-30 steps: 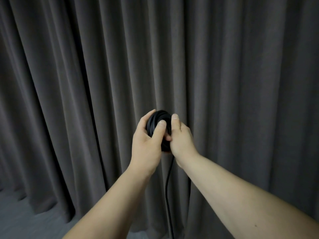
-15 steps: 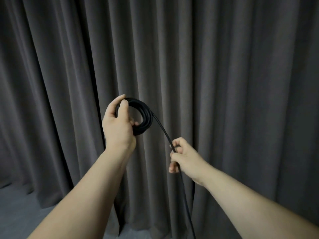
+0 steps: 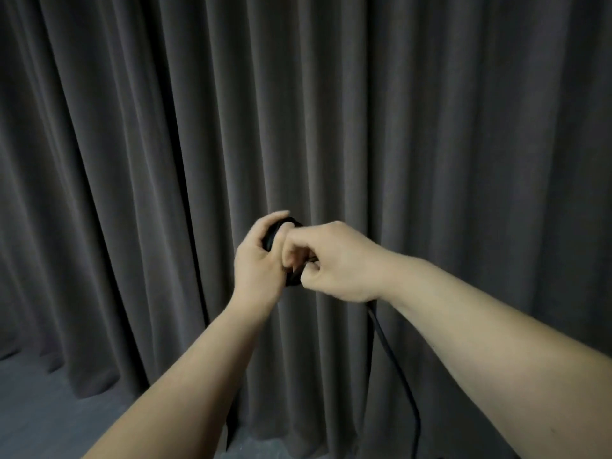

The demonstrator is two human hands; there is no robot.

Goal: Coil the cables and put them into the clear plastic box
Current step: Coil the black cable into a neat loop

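Gripping the black cable coil [image 3: 269, 239]: both hands, left hand [image 3: 260, 260], right hand [image 3: 334, 260].

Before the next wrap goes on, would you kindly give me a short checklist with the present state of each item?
1. Left hand grips the coil: ok.
2. Right hand pinches the cable at the coil: ok.
3. Loose cable hangs free below the right hand, no visible knots: ok.
4. Cable fully coiled: not ok, a length trails downward.
5. Clear box within reach: cannot tell, not in view.
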